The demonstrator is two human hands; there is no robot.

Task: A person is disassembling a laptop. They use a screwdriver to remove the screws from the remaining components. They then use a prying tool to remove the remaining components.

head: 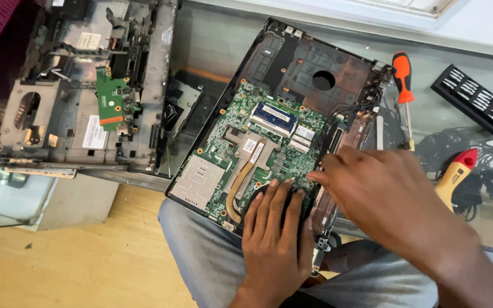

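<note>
An opened laptop base [315,63] rests tilted across my lap and a glass table edge, its green motherboard [241,131] bare. My left hand [275,239] lies flat on the black fan at the board's near corner, next to the copper heat pipe [239,182]. My right hand [383,194] reaches in from the right with its fingertips pinched at the board's right edge beside a bundle of black cables [360,108]. What the fingertips hold is too small to tell.
A second stripped laptop chassis [47,114] with a small green board [112,100] lies at the left. On the glass table [212,34] are an orange-handled screwdriver [403,80], a black bit case [475,97], a red and yellow tool [455,174] and tangled black cords.
</note>
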